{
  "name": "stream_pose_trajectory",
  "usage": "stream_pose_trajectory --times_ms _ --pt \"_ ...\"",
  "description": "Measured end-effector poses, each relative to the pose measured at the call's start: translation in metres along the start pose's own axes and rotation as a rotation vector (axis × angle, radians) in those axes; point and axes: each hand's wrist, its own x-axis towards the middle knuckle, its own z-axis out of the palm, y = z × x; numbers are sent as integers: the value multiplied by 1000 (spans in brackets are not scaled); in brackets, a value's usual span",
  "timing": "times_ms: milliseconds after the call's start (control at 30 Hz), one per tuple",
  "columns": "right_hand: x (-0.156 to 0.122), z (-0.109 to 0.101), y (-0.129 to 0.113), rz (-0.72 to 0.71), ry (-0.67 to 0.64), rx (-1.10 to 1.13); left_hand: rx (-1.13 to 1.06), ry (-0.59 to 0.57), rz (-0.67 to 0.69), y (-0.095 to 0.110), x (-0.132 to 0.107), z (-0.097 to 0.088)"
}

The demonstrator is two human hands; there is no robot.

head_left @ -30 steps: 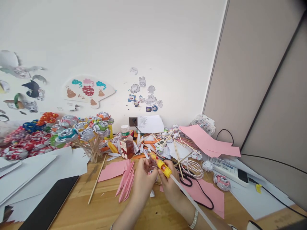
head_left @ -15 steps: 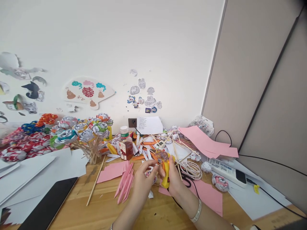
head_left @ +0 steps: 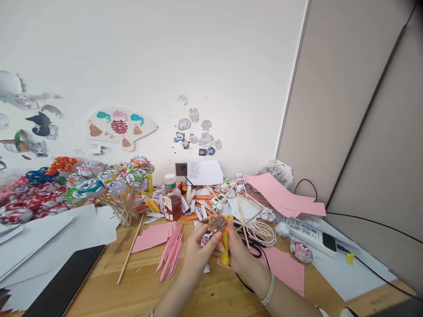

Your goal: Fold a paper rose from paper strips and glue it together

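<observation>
My right hand (head_left: 238, 250) is wrapped round the yellow handle of a hot glue gun (head_left: 225, 248), whose nozzle end points left over my other hand. A small orange light glows on the gun. My left hand (head_left: 197, 246) is closed on a small white-and-pink paper flower (head_left: 206, 239), mostly hidden behind my fingers. The nozzle is close to the flower; whether they touch I cannot tell. Below my hands, a black cord (head_left: 245, 285) trails over the table. Folded pink paper strips (head_left: 170, 255) lie left of my left hand.
A jar with a white lid (head_left: 172, 202) stands behind my hands, amid paper scraps and wooden sticks. Paper flowers on sticks (head_left: 127, 207) stand at the left. A black tablet-like slab (head_left: 66, 281) lies front left. Bead strings (head_left: 263, 233), a paper rose (head_left: 301, 251) and a power strip (head_left: 312, 235) lie right.
The glue gun has tipped and shifted left, bringing its nozzle over my left hand. My left hand has turned slightly and stays closed on the flower.
</observation>
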Motion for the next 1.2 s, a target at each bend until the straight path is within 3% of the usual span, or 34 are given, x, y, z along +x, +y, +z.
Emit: stream_pose_trajectory --times_ms 100,233,333,467,633,767,1000,1200 --pt "-2 4 -4 56 -102 118 -154 -31 -117 0 -2 1" --pt "-4 3 -7 -124 -45 17 -318 73 -221 1 -3 4" --pt "-3 -1 -3 -249 -26 -123 -427 108 -253 -2 -3 5" --pt "0 -7 4 -438 -30 -319 -514 38 -230 -6 -2 7" --pt "7 -14 -1 -699 110 -796 -456 12 -219 -9 0 6" --pt "11 -13 -4 -922 111 -1018 -461 -17 -217 -8 2 4" --pt "6 -11 -4 -937 118 -1167 -468 -1 -223 -1 2 5" --pt "5 -11 -7 -1040 141 -1215 -477 59 -277 -6 0 7"
